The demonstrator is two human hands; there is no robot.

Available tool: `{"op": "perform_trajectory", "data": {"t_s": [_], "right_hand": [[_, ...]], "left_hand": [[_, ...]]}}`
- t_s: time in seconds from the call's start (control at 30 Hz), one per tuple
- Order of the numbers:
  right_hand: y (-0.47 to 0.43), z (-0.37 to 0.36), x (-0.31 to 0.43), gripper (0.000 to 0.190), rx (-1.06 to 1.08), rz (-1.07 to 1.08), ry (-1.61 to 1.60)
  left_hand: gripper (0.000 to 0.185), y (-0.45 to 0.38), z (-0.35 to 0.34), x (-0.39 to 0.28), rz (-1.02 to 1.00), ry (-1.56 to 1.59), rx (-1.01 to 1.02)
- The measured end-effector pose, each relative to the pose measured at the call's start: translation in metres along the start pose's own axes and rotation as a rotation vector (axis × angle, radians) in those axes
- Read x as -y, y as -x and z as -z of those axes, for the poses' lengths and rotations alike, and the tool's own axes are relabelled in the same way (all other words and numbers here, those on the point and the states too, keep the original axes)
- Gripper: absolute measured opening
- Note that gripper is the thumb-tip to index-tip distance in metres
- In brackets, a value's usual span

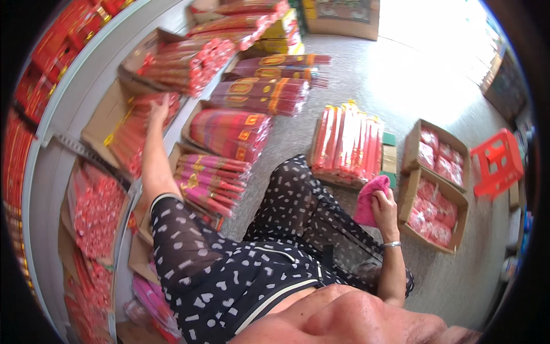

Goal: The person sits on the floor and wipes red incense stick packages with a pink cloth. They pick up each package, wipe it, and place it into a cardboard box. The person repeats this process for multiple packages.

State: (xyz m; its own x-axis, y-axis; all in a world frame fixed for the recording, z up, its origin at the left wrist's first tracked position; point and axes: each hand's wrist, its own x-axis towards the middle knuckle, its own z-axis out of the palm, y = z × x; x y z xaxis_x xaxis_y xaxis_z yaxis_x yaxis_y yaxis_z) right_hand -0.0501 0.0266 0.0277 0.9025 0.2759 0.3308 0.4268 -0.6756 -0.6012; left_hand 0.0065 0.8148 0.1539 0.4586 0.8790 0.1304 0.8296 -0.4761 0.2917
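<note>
My left hand (159,111), blurred, reaches onto plastic-wrapped packs of red sticks (129,129) in an open cardboard box (103,116) on the shelf. Whether its fingers grip a pack cannot be made out. Yellow ties show on those packs. In my right hand (384,208) a bright pink cloth (365,204) is bunched, held above the floor. Just beyond the cloth lies a stack of long red packs (348,142) with yellow tops, wrapped in clear plastic.
Lower down stand bundles of incense sticks (249,94), plaid-wrapped packs (227,133) and pink-wrapped bundles (210,180). On the floor to the right are two cartons (406,206) of red packets and a red plastic stool (498,163). A metal shelf edge (124,215) runs along my left.
</note>
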Motion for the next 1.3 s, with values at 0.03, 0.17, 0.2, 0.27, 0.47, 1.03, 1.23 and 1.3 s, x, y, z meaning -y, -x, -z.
{"op": "perform_trajectory", "data": {"t_s": [0.03,0.17,0.2,0.27,0.47,1.03,1.23,1.3], "right_hand": [[0.002,0.002,-0.001,0.012,-0.009,-0.014,0.004],[-0.004,-0.009,-0.007,0.015,0.013,0.050,-0.003],[-0.005,-0.007,-0.004,0.015,0.025,0.039,-0.006],[0.001,-0.002,-0.010,0.014,0.005,0.045,0.010],[0.011,0.016,-0.013,0.014,-0.053,0.022,0.063],[0.014,0.023,-0.025,0.015,-0.204,-0.051,-0.013],[0.005,0.026,-0.035,0.014,-0.415,-0.222,-0.484],[-0.009,0.037,-0.027,0.014,-0.590,-0.234,-0.665]], "left_hand": [[0.109,0.012,0.000,-0.018,-0.024,-0.002,-0.056],[0.101,-0.003,0.017,-0.019,-0.326,-0.147,-0.061],[0.092,-0.011,0.017,-0.015,-0.341,-0.274,-0.064],[0.070,-0.008,0.005,-0.019,-0.337,-0.151,-0.088],[0.023,-0.003,0.003,-0.007,-0.109,0.707,-0.223],[0.050,0.028,0.043,0.044,0.080,2.320,0.344],[0.064,0.163,0.037,0.006,-0.483,2.180,0.892],[0.060,0.209,0.020,-0.019,-0.450,2.077,0.951]]}}
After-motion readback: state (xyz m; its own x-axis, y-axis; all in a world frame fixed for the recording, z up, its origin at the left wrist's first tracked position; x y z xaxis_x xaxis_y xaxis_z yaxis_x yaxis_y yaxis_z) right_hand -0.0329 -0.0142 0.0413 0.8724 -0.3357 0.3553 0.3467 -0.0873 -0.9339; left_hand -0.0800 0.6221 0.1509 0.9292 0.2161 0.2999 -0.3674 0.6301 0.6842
